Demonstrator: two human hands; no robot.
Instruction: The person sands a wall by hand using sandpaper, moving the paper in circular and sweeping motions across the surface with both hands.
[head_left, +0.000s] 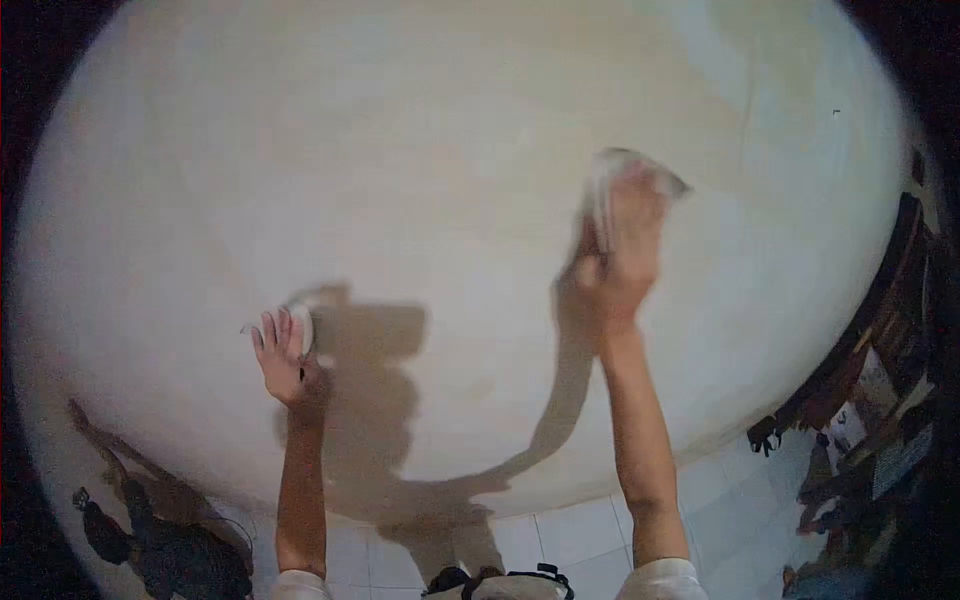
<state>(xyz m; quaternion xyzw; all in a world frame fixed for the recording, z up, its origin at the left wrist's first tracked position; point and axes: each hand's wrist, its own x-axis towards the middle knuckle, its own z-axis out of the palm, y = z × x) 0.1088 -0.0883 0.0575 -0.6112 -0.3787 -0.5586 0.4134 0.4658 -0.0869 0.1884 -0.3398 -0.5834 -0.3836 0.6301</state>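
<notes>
My right hand (632, 245) reaches high on a pale wall (450, 200), pressing a folded piece of sandpaper (602, 190) against it. This piece has a pale back and a dark edge, and both it and the hand are blurred by motion. Lower and to the left, my left hand (282, 362) is held up to the wall with its fingers spread over a second pale piece (304, 330), probably sandpaper too. Most of that second piece is hidden under the fingers. Shadows of my head and arms fall on the wall between the hands.
White floor tiles (580, 545) run along the foot of the wall. At the lower left is a dark heap (185, 550). On the right stand dark, cluttered items (860, 460), with a small black object (765, 435) at the wall's base.
</notes>
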